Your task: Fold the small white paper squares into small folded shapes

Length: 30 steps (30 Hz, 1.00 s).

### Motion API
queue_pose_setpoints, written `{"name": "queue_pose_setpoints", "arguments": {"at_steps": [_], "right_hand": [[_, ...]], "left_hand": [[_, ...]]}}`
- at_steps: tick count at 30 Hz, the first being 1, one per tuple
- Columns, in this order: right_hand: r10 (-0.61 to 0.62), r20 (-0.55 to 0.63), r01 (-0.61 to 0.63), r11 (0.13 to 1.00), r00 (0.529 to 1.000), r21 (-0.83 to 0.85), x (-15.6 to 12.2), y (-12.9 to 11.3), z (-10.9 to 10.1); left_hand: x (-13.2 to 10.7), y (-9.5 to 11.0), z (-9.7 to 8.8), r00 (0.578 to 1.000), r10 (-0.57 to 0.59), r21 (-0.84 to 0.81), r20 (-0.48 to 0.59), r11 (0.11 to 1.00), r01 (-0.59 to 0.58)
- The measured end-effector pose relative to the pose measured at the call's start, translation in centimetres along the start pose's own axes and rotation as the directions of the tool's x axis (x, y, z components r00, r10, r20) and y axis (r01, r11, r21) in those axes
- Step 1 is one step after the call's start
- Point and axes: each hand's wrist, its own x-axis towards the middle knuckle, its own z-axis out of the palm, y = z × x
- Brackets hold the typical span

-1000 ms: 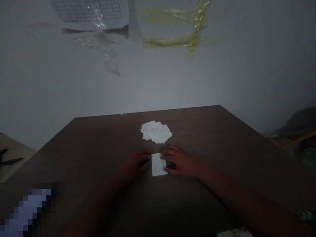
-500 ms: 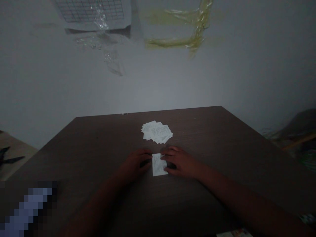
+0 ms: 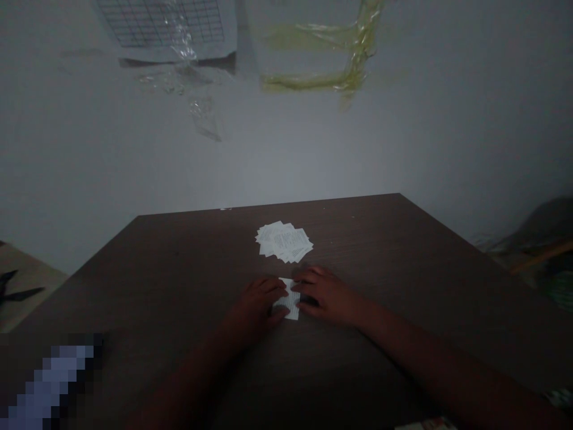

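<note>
Head view: A paper slip (image 3: 293, 307) is lying flat on the tabletop (image 3: 179, 263), directly between the two hands, with its printed side facing up. The left hand (image 3: 260, 303) is covering the left part of the slip; its fingers are resting near the upper part and its thumb near the lower part. The left grip is standing partly open, with thumb and fingers spread, and is pressing on the slip rather than enclosing it. The right hand (image 3: 330, 297) is touching the right edge of the slip with its fingertips and thumb. The right grip is likewise standing partly open, with a gap showing between thumb and forefinger. A pile of paper slips (image 3: 284, 242) is lying beyond both hands, its sheets overlapping at various angles. Behind the tabletop, a wall (image 3: 313, 161) is carrying a gridded sheet (image 3: 165, 24) and strips of yellow tape (image 3: 308, 81). At lower left, a pixelated object (image 3: 58, 376) is showing; its identity cannot be determined.
</note>
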Motion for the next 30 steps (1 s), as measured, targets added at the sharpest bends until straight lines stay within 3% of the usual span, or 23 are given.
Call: {"name": "queue_pose_setpoints", "arguments": {"at_steps": [5,14,19,26,30], "right_hand": [[0.101,-0.051,-0.104,0.993,0.994,-0.052,0.2,-0.1,0.5],[0.311,-0.214,-0.333,0.940,0.926,-0.074,1.7,1.7,1.5],[0.314,-0.226,-0.339,0.937,0.922,-0.080,1.7,1.2,1.4],[0.223,-0.195,-0.242,0.967,0.955,-0.080,0.9,-0.5,1.9],[0.338,-0.236,-0.352,0.936,0.911,-0.019,1.9,0.8,1.6]], "left_hand": [[0.6,-0.1,0.5,0.999,-0.033,0.021,0.034,0.999,0.032],[0.7,0.1,0.3,0.999,-0.003,0.039,0.045,0.999,0.001],[0.7,0.1,0.5,1.000,0.021,0.061,-0.001,0.998,-0.021],[0.7,0.0,0.8,1.000,0.016,0.064,0.003,0.998,-0.016],[0.9,0.0,0.7,1.000,0.020,0.074,0.013,0.997,-0.021]]}}
